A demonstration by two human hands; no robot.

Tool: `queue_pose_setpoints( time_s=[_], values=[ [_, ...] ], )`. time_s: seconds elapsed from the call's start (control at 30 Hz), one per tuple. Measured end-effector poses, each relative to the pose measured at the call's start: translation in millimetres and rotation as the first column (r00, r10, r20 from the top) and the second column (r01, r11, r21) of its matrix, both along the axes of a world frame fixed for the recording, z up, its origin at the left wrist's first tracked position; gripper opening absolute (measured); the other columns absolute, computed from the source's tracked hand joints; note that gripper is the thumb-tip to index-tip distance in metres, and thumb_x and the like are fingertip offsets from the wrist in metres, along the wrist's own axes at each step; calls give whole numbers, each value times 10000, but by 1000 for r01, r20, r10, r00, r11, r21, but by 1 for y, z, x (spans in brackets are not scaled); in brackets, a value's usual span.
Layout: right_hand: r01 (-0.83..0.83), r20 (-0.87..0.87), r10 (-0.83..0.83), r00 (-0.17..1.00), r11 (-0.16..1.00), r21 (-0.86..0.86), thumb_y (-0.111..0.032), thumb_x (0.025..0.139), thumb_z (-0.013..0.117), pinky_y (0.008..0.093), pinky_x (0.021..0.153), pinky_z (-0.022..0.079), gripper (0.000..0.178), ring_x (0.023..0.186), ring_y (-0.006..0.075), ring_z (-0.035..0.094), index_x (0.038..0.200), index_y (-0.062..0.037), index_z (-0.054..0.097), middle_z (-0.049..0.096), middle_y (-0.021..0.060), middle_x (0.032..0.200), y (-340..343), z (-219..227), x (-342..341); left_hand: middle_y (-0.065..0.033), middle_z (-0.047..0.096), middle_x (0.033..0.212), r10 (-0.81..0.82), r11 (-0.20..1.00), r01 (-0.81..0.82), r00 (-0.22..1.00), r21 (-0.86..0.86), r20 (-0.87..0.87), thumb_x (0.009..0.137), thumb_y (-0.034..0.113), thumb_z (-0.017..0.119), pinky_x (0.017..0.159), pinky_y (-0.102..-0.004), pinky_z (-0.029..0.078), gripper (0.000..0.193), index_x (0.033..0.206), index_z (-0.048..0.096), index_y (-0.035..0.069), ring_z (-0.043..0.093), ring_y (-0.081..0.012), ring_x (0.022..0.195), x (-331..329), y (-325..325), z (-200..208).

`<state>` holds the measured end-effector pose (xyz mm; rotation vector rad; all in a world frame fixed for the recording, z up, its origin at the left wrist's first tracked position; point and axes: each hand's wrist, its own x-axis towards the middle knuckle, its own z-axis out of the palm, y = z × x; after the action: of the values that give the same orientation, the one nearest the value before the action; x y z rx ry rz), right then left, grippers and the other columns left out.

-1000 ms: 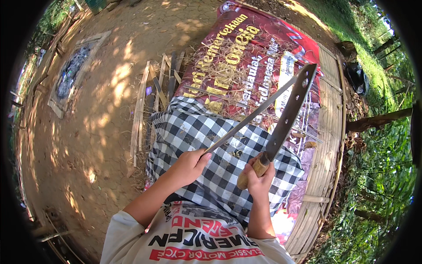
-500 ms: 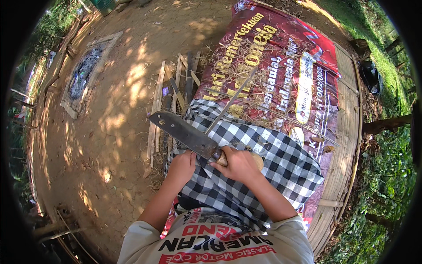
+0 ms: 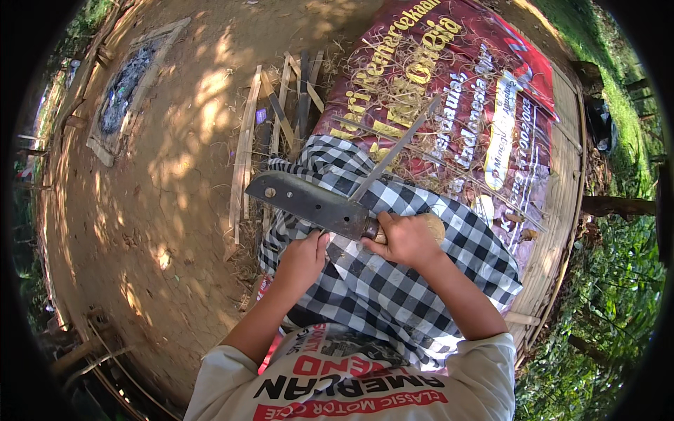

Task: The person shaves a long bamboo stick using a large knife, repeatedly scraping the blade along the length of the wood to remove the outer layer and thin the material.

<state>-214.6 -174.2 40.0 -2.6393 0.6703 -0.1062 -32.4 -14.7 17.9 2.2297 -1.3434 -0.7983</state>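
Note:
My right hand is wrapped round the wooden handle of a large, broad knife, its dark blade pointing left and pierced with a few holes. Just below the blade, my left hand is closed in a pinch on a thin bamboo strip. The strip runs up and to the right, its lower stretch hidden behind the blade. Under both hands, a black-and-white checked cloth covers my lap.
Ahead lies a dark red printed banner strewn with curly shavings, on a slatted bamboo platform. Several wood strips lie on the earth ground left of it. Farther left is a framed ash pit. Greenery borders the right.
The knife and my right hand have shifted right, and the blade lies flatter across the view. My left hand has moved slightly right and up. The view itself has also shifted.

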Motion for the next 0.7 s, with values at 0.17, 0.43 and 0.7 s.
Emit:
queue_pose_setpoints(
  time_s=[0.17, 0.43, 0.7],
  values=[
    [-7, -2, 7, 1000, 999, -43, -515, 838, 655, 406, 496, 475, 491, 531, 305, 629, 877, -30, 588, 615, 122, 611, -11, -5, -7, -246, 611, 673, 1, 1000, -1, 999, -2, -51, 1014, 317, 439, 623, -529, 485, 365, 907, 601, 7, 614, -447, 671, 2, -1, 3],
    [15, -102, -20, 995, 999, -47, -532, 830, 647, 419, 543, 495, 503, 579, 313, 639, 886, -35, 595, 632, 118, 662, -29, -5, -23, -241, 615, 684, -3, 999, 10, 990, 52, -139, 1016, 316, 439, 632, -521, 474, 386, 859, 583, -6, 610, -451, 686, 7, -3, 11],
    [75, -91, -94, 991, 978, -195, -524, 845, 634, 433, 545, 515, 500, 588, 344, 647, 841, -27, 572, 632, 124, 645, -52, -7, -46, -213, 622, 670, 14, 998, -2, 984, 64, -176, 1011, 319, 456, 622, -509, 469, 387, 845, 591, -3, 606, -436, 660, 11, 0, 11]
  ],
)
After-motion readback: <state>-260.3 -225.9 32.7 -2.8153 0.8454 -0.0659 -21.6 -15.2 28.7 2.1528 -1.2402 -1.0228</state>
